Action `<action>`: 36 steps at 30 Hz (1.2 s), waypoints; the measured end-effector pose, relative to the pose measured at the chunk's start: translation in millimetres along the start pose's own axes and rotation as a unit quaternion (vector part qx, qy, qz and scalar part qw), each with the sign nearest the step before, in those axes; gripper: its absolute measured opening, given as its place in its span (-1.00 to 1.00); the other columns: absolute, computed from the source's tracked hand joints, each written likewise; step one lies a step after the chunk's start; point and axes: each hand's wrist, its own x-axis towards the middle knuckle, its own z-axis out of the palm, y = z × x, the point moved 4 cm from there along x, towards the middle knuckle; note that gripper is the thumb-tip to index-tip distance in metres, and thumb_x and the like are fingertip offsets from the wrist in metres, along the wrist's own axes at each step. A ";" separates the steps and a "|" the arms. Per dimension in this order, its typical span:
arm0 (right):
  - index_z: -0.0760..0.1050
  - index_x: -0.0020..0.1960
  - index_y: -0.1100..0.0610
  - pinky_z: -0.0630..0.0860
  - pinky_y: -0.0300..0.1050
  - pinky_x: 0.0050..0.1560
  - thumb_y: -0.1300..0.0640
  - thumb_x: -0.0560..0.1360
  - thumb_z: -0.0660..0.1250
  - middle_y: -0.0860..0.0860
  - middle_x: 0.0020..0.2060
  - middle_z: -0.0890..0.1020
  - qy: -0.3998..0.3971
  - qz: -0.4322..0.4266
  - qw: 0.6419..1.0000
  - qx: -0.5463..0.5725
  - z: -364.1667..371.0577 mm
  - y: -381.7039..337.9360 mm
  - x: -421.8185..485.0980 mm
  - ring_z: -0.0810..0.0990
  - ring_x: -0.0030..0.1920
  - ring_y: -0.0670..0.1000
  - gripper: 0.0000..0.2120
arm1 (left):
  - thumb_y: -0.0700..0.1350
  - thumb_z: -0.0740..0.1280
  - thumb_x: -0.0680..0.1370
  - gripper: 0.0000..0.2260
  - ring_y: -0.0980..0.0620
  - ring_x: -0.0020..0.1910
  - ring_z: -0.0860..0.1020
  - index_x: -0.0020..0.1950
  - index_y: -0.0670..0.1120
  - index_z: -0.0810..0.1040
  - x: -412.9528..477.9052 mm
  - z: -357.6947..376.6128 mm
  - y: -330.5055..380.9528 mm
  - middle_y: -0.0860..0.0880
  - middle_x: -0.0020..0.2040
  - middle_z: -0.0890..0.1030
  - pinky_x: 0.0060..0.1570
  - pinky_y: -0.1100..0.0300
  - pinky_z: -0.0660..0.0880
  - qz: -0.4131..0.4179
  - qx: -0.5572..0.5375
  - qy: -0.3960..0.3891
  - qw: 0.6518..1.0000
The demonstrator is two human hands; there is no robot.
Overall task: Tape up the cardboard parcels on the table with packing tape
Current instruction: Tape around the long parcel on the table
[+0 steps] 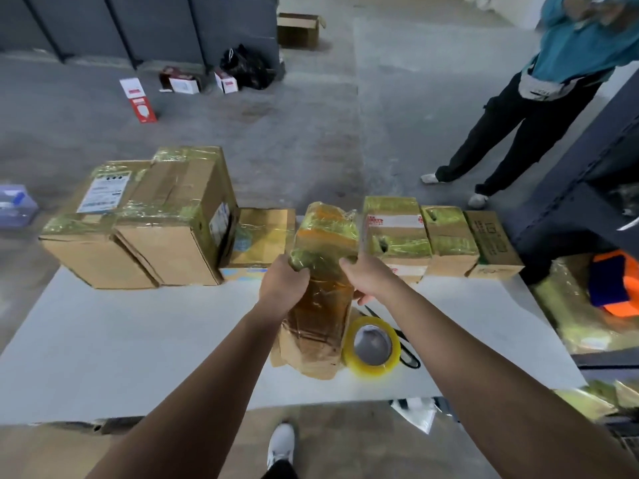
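The left hand (285, 281) and right hand (368, 280) gripped the long parcel (320, 316) from opposite sides, fingers curled round its edges. Its long axis ran straight away from the person between the 2 hands, far end towards the taped boxes (397, 236) beyond the grip. The tape roll (371, 345) lay on the table (138, 340) just below the right hand, probably the nearer one.

The surface (138, 340) is showing pale grey-white. The boxes (179, 243) are showing brown cardboard with glossy yellow-green tape bands, and one is carrying a white label. The parcel (325, 236) is showing brown with orange patches under yellowish film. The tape roll (373, 369) is looking clear yellow. The scissors (410, 359) are showing black handles. The floor (276, 133) is reading grey. The bystander (553, 81) is wearing a teal top and black trousers.
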 end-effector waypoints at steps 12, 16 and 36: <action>0.24 0.47 0.27 0.67 -0.02 -0.24 -0.18 0.66 0.02 0.17 -0.23 0.62 -0.032 0.005 0.999 -0.011 19.9 9.3 -34.7 0.70 -0.33 0.11 -0.39 | 0.24 0.20 0.53 -0.37 -0.18 0.23 0.50 0.48 -0.10 0.26 -42.8 -8.1 -22.8 -0.15 0.33 0.46 0.21 -0.13 0.49 -0.029 0.076 -0.042 0.996; 0.24 0.47 0.30 0.64 -0.10 -0.19 -0.22 0.65 -0.02 0.20 -0.29 0.69 -0.029 0.029 0.998 -0.049 25.6 10.1 -37.2 0.65 -0.44 0.06 -0.35 | 0.16 0.23 0.55 -0.41 -0.17 0.23 0.49 0.46 -0.14 0.26 -37.9 -10.7 -28.5 -0.17 0.32 0.44 0.20 -0.08 0.49 -0.028 0.073 -0.067 0.995; 0.34 -0.35 0.19 0.63 0.02 0.02 -0.08 0.63 0.03 0.14 -0.58 0.55 -0.009 0.019 0.990 -0.141 49.4 -2.7 -78.3 0.61 -0.52 0.02 -0.50 | 0.01 0.18 0.62 -0.53 -0.15 0.14 0.53 0.45 -0.19 0.19 -48.3 -23.2 -63.0 -0.16 0.22 0.53 0.09 -0.01 0.50 -0.016 0.075 -0.145 0.987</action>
